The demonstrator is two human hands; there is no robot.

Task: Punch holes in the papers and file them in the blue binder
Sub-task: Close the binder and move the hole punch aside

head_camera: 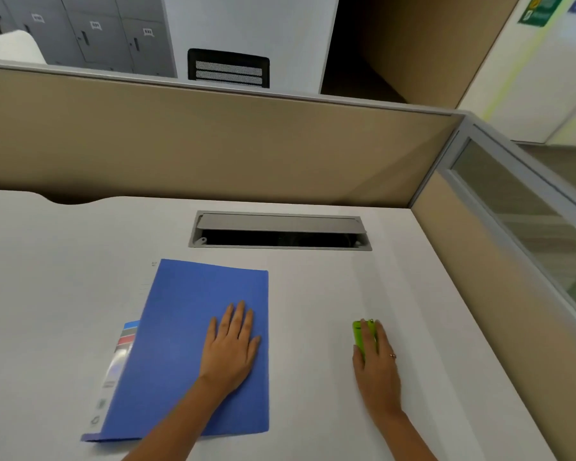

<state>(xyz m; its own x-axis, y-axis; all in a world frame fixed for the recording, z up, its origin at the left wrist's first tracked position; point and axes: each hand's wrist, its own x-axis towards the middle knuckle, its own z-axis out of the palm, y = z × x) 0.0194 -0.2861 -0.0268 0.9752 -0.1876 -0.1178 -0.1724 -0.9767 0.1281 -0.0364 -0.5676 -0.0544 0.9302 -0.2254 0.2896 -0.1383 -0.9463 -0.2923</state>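
The flat blue plastic binder (193, 344) is lying closed on the white desk (47, 294), a bit left of centre, with a strip of coloured label and a glossy spine edge poking out along its left side. A thin edge of white paper (148, 281) peeks out past its top left corner. The left hand (230, 347) is laid flat on the binder's right half, fingers straight and together, pressing down, not gripping. Off to the right, well apart from the binder, the right hand (376, 357) rests on a small lime-green hole punch (358, 337), fingers draped over the top of it; can't tell if they're actually curled round it. Behind the binder there's a grey cable hatch (280, 229) set into the desk with its flap up. Tan cubicle partitions (213, 144) wall off the back and right, with grey lockers (90, 31) and a black mesh chair back (228, 69) beyond.
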